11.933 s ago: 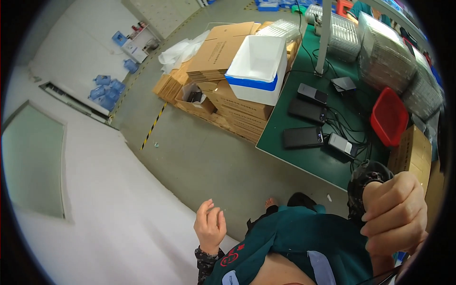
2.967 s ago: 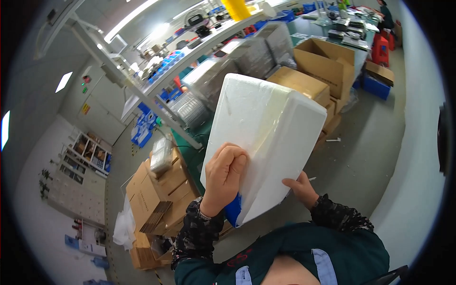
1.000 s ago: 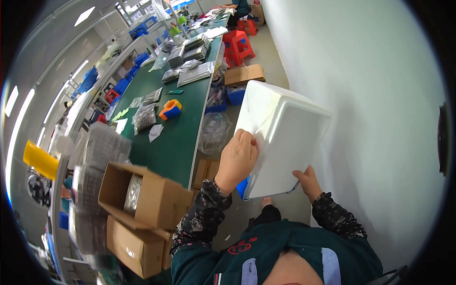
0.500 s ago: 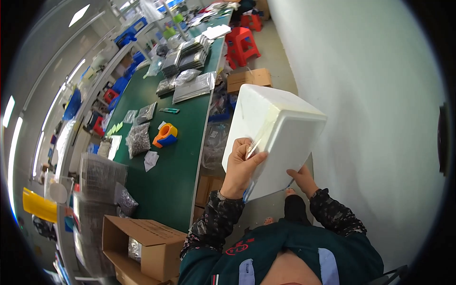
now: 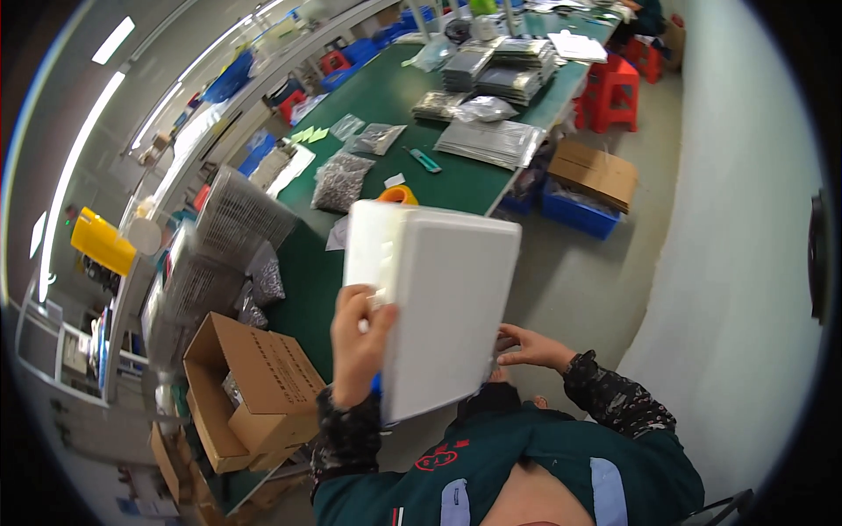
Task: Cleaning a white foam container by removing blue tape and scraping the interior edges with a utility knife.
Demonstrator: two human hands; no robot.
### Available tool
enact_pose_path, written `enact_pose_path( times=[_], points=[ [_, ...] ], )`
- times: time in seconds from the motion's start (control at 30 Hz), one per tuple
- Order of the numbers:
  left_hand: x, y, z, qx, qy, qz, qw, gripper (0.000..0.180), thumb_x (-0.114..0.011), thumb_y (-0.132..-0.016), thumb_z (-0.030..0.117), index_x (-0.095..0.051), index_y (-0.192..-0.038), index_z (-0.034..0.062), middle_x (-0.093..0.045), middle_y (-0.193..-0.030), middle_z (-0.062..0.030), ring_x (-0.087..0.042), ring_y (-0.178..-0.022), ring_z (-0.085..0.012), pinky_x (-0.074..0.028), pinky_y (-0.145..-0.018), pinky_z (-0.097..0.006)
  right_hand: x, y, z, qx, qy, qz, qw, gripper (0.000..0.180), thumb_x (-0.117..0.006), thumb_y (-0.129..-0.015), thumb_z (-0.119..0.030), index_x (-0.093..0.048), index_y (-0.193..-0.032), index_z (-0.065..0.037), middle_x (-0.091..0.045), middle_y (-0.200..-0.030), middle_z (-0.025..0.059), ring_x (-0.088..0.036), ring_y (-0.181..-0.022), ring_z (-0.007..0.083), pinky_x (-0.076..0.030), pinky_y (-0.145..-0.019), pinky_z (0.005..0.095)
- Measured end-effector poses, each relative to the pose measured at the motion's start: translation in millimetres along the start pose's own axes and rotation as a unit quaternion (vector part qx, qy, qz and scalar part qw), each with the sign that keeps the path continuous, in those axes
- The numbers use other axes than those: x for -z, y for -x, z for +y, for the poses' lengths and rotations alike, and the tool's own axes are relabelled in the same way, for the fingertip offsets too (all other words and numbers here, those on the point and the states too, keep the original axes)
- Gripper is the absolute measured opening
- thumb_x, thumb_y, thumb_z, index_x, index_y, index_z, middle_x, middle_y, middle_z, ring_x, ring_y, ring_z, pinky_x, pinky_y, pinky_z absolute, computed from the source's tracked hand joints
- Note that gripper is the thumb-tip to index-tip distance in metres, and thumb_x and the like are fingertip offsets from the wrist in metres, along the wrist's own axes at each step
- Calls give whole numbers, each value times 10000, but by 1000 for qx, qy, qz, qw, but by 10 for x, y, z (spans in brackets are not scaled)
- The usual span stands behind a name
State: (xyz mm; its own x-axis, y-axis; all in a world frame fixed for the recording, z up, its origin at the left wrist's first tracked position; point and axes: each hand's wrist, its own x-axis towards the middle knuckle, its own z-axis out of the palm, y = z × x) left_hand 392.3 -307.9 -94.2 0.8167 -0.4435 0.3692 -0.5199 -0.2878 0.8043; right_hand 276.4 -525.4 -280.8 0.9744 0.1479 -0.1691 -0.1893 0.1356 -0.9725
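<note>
A white foam box (image 5: 452, 316) with clear tape along one edge is held up in front of me, tilted, by the near edge of the green table. My left hand (image 5: 360, 346) grips its left side, thumb on the face toward me and fingers curled round the taped edge. Beside the lower right edge of the box is my right hand (image 5: 537, 346), its fingers apart; whether a fingertip touches the box I cannot tell. Behind the box, an orange tape dispenser (image 5: 397, 195) on the table is partly hidden.
On the green table (image 5: 303, 302) lie a utility knife (image 5: 424, 159), a bag of small parts (image 5: 342, 181) and flat grey packs (image 5: 491, 143). An open cardboard box (image 5: 276, 373) stands at the near left. A blue crate (image 5: 579, 210), red stools (image 5: 611, 92) and a wall (image 5: 745, 219) are on the right.
My view has turned left toward the table, and the foam box has swung left with my left hand still on it. My right hand has come off the lower edge, fingers spreading.
</note>
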Motion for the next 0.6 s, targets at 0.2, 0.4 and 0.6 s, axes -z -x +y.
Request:
enact_pose_path(
  times=[0.2, 0.4, 0.6],
  points=[
    [526, -19, -477, 55, -156, 118, 979, 290, -638, -752, 95, -398, -608, 21, -456, -839, -97, -451, -753, -193, -372, -663, -298, 582, -814, -13, -51, 235, 59, 969, 443, -643, -731, -268, -558, -1087, -20, -632, -950, 137, -607, -887, 225, -469, -777, 312],
    [280, -291, -1318, 51, -348, 79, 933, 241, -676, -680, 88, -452, -641, 8, -489, -837, -146, -460, -774, -300, -384, -696, -367, 1057, -1820, -514, 61, 326, 98, 938, 331, -605, -730, -214, -587, -992, -13, -642, -843, 127, -629, -792, 238, -483, -722, 320],
    [136, -466, -1376, 117, -313, 92, 938, 198, -674, -673, 61, -486, -705, 5, -485, -895, -151, -451, -833, -301, -382, -726, -368, 1389, -3076, -657, 104, 433, 145, 883, 310, -625, -742, -222, -570, -976, -26, -616, -854, 135, -598, -805, 285, -481, -709, 365]
  ],
)
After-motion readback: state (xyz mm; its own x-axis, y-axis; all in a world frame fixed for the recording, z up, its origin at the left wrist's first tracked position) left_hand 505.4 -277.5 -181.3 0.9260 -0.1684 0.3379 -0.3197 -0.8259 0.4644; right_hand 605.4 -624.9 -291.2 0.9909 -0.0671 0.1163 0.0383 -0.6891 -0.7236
